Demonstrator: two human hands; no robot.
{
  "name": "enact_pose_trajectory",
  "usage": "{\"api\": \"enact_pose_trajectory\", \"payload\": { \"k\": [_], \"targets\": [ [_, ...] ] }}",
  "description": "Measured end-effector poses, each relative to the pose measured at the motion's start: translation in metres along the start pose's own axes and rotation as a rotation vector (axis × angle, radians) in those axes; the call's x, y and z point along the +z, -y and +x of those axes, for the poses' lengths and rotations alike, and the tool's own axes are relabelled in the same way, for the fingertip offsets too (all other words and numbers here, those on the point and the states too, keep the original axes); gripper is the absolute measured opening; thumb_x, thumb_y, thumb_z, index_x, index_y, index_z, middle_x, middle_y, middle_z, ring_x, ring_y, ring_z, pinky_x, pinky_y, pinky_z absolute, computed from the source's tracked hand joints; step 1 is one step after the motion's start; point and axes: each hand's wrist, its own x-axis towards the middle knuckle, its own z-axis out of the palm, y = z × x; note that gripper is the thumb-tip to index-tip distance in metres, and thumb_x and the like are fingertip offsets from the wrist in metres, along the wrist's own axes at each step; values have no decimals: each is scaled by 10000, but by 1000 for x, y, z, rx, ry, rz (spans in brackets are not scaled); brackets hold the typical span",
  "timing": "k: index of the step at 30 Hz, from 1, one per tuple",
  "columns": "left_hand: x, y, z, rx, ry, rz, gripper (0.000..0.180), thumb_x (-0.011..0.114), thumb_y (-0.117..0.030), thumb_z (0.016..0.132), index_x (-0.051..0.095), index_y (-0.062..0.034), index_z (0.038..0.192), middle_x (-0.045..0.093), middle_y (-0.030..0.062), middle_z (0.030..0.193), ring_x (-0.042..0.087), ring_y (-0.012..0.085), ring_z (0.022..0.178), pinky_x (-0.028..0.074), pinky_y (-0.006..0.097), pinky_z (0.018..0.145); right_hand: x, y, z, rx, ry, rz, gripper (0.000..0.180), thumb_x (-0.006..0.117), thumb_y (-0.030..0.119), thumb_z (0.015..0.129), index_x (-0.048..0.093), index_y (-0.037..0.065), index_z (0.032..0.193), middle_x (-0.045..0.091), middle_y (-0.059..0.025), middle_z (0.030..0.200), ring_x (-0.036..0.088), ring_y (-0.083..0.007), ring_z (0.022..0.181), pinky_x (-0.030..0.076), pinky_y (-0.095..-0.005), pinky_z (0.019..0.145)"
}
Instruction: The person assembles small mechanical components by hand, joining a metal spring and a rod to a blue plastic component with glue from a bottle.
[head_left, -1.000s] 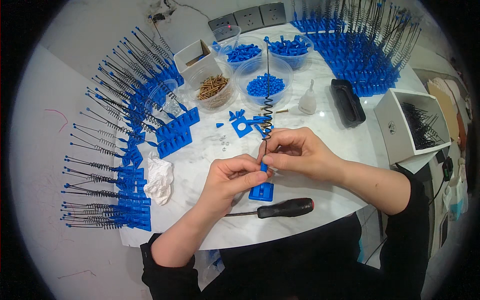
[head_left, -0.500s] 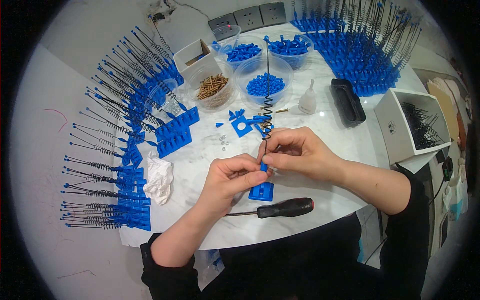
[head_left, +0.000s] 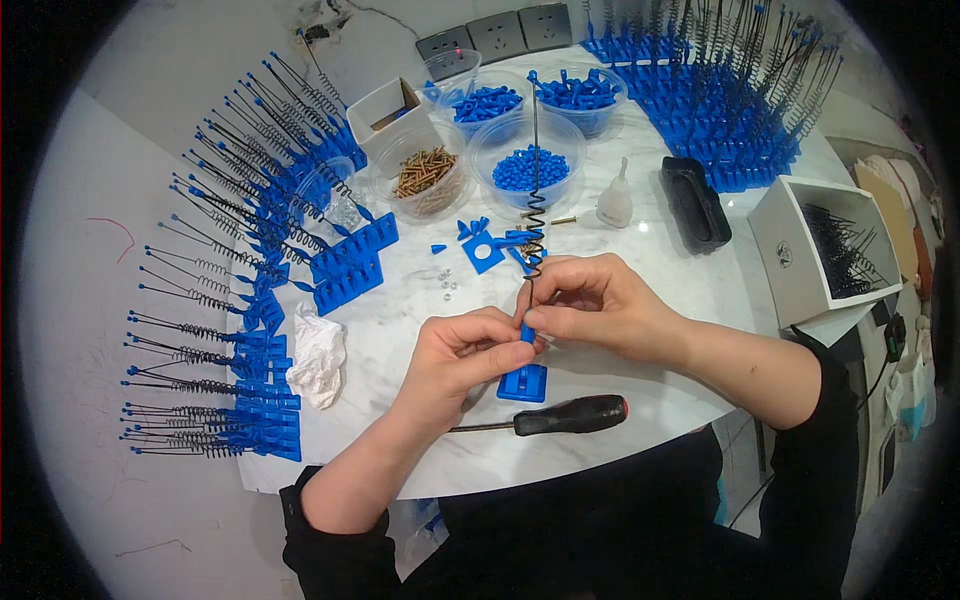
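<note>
A blue plastic base stands near the front of the table, its narrow neck pinched between my two hands. A black coiled spring wire rises upright from the neck and carries a small blue bead at its top. My left hand closes thumb and fingers on the neck from the left. From the right, my right hand pinches the joint where wire and neck meet; its fingertips partly hide that joint. Just in front of the base lies a screwdriver with a black handle, its shaft pointing left.
Clear tubs of blue beads, brass screws and blue plastic parts stand behind. Rows of finished-looking spring pieces line the left; more stand back right. A white box of black wires, crumpled tissue and black tray flank them.
</note>
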Motion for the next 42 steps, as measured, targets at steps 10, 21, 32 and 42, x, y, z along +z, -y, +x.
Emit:
{"api": "enact_pose_trajectory", "payload": {
  "k": [10,21,32,42],
  "targets": [
    [1,1,1,14,2,-8,100,687,-9,831,697,36,919,671,90,920,632,142,892,490,264,818,-1,-4,1,-36,6,7,135,643,128,906,622,-5,924,625,-41,882,618,-98,808,507,-251,764],
    [4,-1,0,-12,-45,2,110,689,-39,846,696,38,925,680,89,932,625,128,886,477,255,813,4,0,2,36,-20,110,230,569,230,963,621,8,995,624,-23,859,583,-82,812,468,-242,760],
    [2,3,1,47,-69,-5,97,690,5,834,683,38,925,676,90,933,622,131,884,482,255,805,1,1,3,32,-83,-17,416,441,349,1005,565,-17,1157,622,-52,940,586,-93,838,456,-247,794],
    [3,4,2,130,-133,9,141,692,63,797,675,42,935,667,104,962,633,158,889,511,270,801,0,-5,1,-20,-208,-12,168,642,134,914,636,-5,1010,654,-40,937,593,-76,837,482,-230,766]
  ]
}}
